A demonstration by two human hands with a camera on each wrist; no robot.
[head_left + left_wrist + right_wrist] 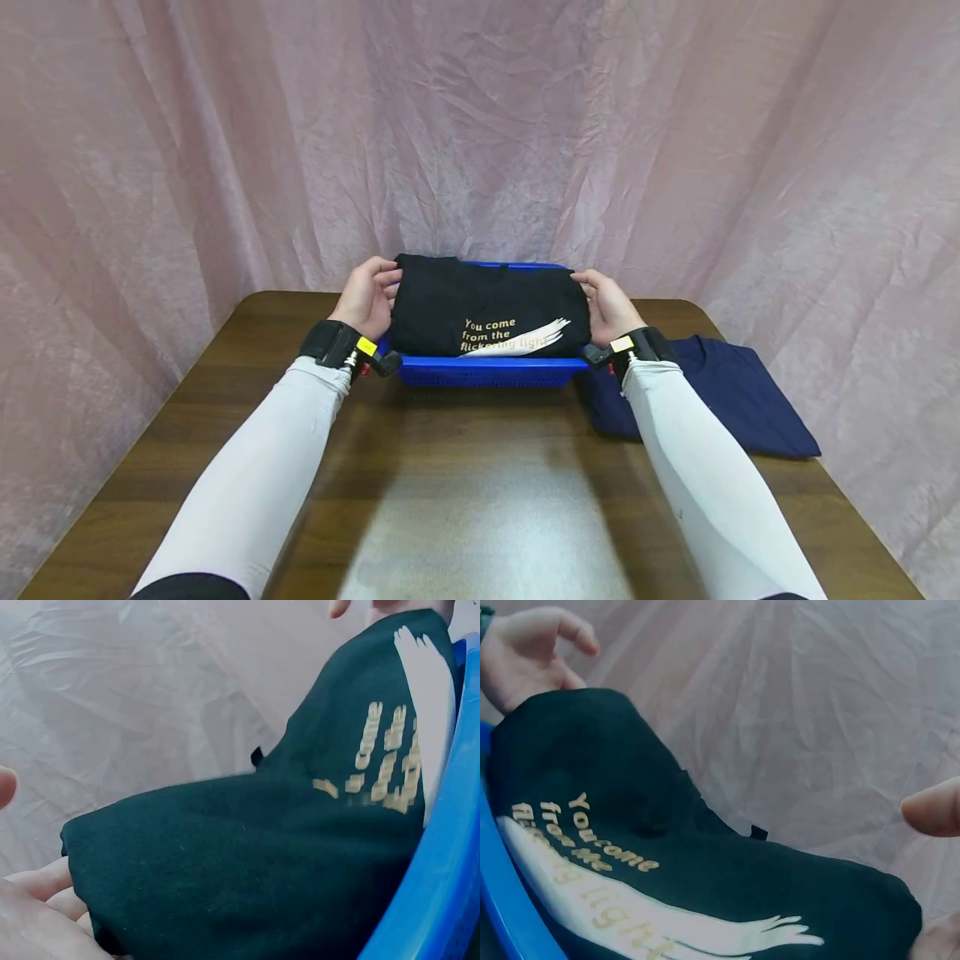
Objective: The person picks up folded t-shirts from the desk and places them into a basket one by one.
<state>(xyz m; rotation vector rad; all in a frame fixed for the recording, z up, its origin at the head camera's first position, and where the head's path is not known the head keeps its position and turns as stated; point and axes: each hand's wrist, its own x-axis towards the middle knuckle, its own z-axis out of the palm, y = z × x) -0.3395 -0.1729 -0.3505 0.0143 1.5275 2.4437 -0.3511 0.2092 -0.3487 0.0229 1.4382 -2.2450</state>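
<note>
A folded black T-shirt (442,304) with gold lettering and a white brush-stroke print lies within the blue basket (487,372), its far edge raised. My left hand (367,296) is at the shirt's left end. In the left wrist view, the left fingers (56,889) reach under the fabric's edge, and the thumb stands apart from it. At the opposite end, my right hand (606,307) touches the shirt's side edge. The right thumb (934,810) is clear of the cloth in the right wrist view; the other fingers are partly hidden by the shirt.
A folded navy T-shirt (738,396) lies on the wooden table (315,500) to the right, partly beneath my right forearm. Behind the basket hangs a pink curtain (480,125), close to the table's back edge.
</note>
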